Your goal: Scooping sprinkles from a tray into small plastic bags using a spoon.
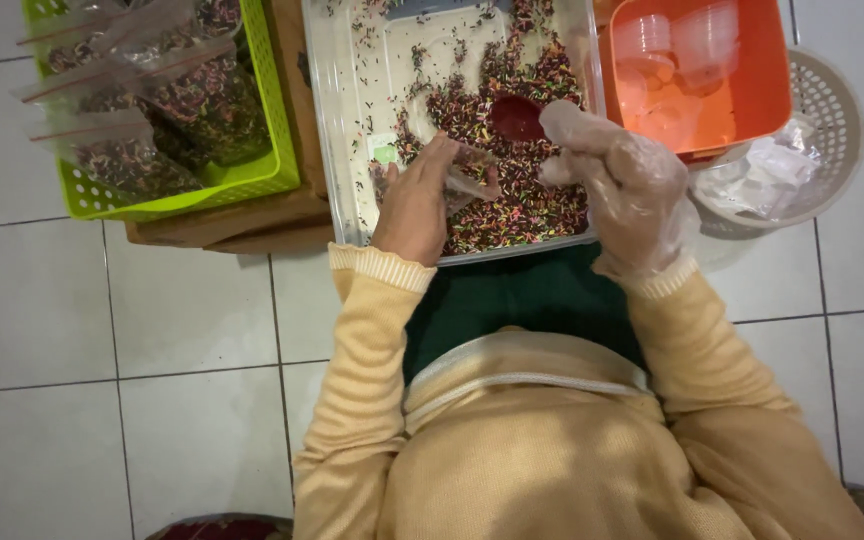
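A clear plastic tub [324, 130] in front of me holds a heap of multicoloured sprinkles [512, 200]. My left hand [414, 205], bare, pinches a small clear plastic bag [467, 180] over the heap. My right hand [624, 185] wears a thin clear plastic glove and grips the handle of a small dark red scoop [515, 117], which hovers over the sprinkles just beyond the bag. Both sleeves are tan knit.
A lime green basket [252, 175] at the left holds several filled bags of sprinkles and rests on a wooden board [242, 225]. An orange tub [762, 80] with clear cups sits at the right, above a beige perforated basket [837, 120] holding crumpled plastic. White floor tiles surround them.
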